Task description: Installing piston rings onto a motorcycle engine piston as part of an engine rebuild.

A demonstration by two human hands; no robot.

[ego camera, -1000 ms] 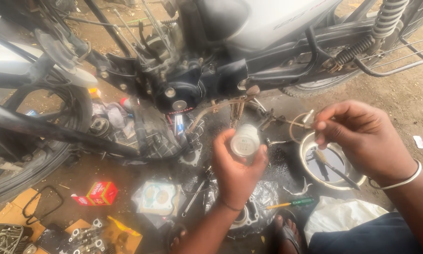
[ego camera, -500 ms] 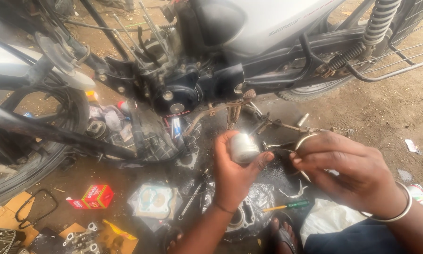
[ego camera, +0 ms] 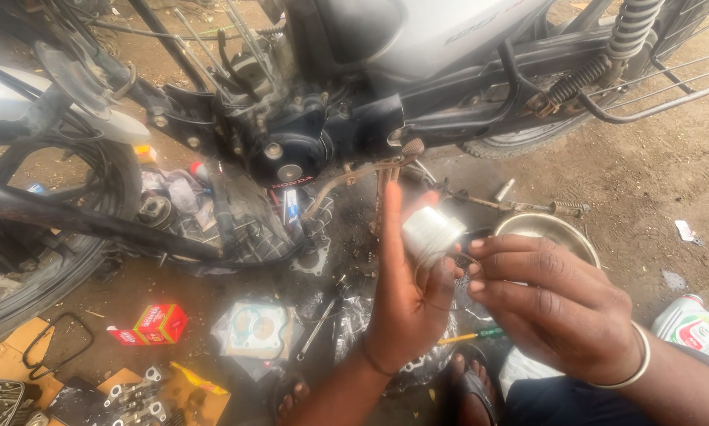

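Note:
My left hand [ego camera: 405, 304] is raised in the middle of the view and holds a small silvery metal cylinder, likely a piston [ego camera: 429, 231], between thumb and fingers. My right hand [ego camera: 551, 308], with a metal bangle on the wrist, is right beside it; its fingertips touch the lower edge of the cylinder and pinch a thin ring there. Behind both hands stands a motorcycle [ego camera: 354, 102] with its black engine casing opened up.
A round metal bowl [ego camera: 548, 230] sits on the dirt behind my right hand. A red box [ego camera: 159, 323], a packaged gasket [ego camera: 253, 330], a spanner [ego camera: 319, 326], a green screwdriver [ego camera: 473, 336] and loose engine parts lie on the ground. A white plastic bottle [ego camera: 688, 322] is at right.
My right hand has come in from over the bowl to the cylinder and now touches its edge. My left hand has lifted the cylinder slightly and turned it sideways.

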